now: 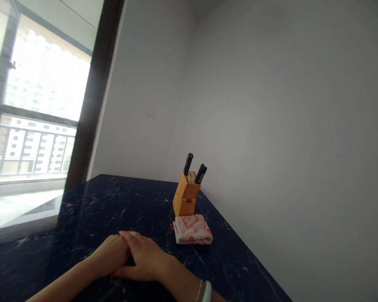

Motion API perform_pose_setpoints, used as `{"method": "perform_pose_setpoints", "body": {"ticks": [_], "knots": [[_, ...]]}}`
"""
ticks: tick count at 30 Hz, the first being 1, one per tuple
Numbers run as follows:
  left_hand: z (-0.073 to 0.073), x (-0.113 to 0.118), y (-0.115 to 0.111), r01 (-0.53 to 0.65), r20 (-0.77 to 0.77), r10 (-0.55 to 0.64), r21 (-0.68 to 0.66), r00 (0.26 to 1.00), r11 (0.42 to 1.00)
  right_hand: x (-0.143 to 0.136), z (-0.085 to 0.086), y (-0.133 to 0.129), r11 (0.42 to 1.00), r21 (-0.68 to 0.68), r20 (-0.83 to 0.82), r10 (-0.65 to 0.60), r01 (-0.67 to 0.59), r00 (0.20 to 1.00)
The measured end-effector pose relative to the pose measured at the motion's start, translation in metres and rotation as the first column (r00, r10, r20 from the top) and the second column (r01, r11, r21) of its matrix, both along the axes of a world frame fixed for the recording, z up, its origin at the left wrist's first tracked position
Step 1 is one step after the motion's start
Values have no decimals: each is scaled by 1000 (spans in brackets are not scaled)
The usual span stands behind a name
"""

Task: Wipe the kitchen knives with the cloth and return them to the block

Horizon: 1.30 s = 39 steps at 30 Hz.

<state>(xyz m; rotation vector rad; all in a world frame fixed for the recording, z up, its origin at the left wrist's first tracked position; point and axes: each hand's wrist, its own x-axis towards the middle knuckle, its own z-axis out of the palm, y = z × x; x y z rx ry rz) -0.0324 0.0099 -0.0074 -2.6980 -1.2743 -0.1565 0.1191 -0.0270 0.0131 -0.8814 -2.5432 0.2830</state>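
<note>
My left hand (116, 248) rests low over the dark table, its fingers hidden beneath my right hand. Across it lies my right hand (146, 256), closed over the left, with its thumb apart on the near side and red nails showing. A pale bracelet (207, 290) circles the right wrist. Beyond the right hand and a little to its right is a folded pink-and-white towel (192, 230), touched by neither hand. Behind the towel stands a wooden knife block (187, 197), with several black-handled tools such as the knife (188, 163) upright in its slots.
The dark blue, marble-patterned table (119, 201) reaches back to a grey wall (271, 126), and its right edge runs along that wall. A small red item (171, 227) peeks out beside the towel. At the left, a large window (44, 84) looks onto buildings.
</note>
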Motion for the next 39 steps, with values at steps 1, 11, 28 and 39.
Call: {"method": "perform_pose_setpoints", "body": {"ticks": [1,11,28,39], "knots": [[0,0,0,-5,-2,5,-5,1000,1000,0,0,0,1000,-1,1,-1,1,1000],[-2,0,1,-21,30,21,-8,999,1000,0,-1,1,1000,1,0,-4,4,1000],[-1,0,0,1,-7,-1,4,1000,1000,0,1,-1,1000,-5,14,-18,18,1000],[-3,-1,2,2,-1,-2,14,1000,1000,-1,-2,1,1000,7,13,-13,13,1000]]}}
